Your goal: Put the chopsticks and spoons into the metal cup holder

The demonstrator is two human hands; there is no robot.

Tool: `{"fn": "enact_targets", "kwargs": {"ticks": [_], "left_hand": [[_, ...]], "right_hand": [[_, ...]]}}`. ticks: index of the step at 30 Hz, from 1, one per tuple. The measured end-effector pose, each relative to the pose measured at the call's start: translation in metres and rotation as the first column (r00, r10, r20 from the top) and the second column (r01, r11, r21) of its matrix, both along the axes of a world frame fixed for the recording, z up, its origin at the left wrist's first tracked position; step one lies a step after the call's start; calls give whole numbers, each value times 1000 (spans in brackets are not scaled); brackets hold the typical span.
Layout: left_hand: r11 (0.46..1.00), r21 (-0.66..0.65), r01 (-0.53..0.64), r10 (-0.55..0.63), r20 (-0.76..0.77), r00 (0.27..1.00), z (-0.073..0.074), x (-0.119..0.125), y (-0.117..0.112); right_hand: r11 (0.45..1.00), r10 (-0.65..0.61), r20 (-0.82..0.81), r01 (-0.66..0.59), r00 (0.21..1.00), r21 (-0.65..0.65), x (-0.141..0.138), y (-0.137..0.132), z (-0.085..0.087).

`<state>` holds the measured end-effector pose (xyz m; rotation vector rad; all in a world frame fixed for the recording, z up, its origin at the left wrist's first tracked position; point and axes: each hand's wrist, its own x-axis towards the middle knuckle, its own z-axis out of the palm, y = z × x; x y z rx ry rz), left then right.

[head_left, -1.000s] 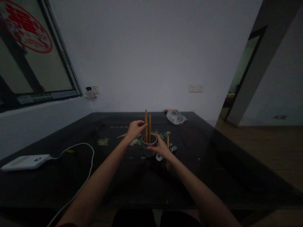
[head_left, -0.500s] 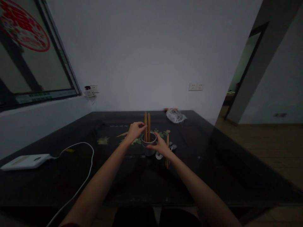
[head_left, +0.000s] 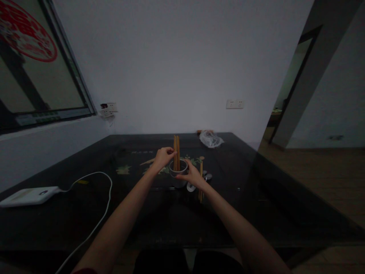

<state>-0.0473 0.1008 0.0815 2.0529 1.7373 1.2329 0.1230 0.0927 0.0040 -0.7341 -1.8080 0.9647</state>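
Note:
A small metal cup (head_left: 179, 168) stands on the dark table (head_left: 256, 182) in front of me. Two wooden chopsticks (head_left: 176, 149) stand upright in it, close together. My left hand (head_left: 163, 157) pinches the chopsticks about halfway up. My right hand (head_left: 193, 176) wraps round the cup's near right side. Just right of that hand lie more chopsticks (head_left: 201, 179) and a couple of metal spoons (head_left: 208, 177) on the table.
A crumpled clear plastic bag (head_left: 211, 139) lies at the table's far edge. At the left sits a white flat device (head_left: 27, 195) with a white cable (head_left: 99, 213) looping toward me. A window fills the left wall; a doorway opens at the right.
The two chopsticks in the cup have come together, from slightly apart to side by side, and sit lower. Both hands stay at the cup.

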Motion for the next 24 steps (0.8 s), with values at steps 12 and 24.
{"fn": "enact_targets", "kwargs": {"ticks": [12,24], "left_hand": [[1000,-26,-4,4,-11,1000,2,-3,-2],[999,-44,9,-10,-33,999,6,-3,1]], "right_hand": [[1000,-15,20,15,1000,14,1,-3,6],[1000,-26,17,25,1000,5,2,-3,6]]}}
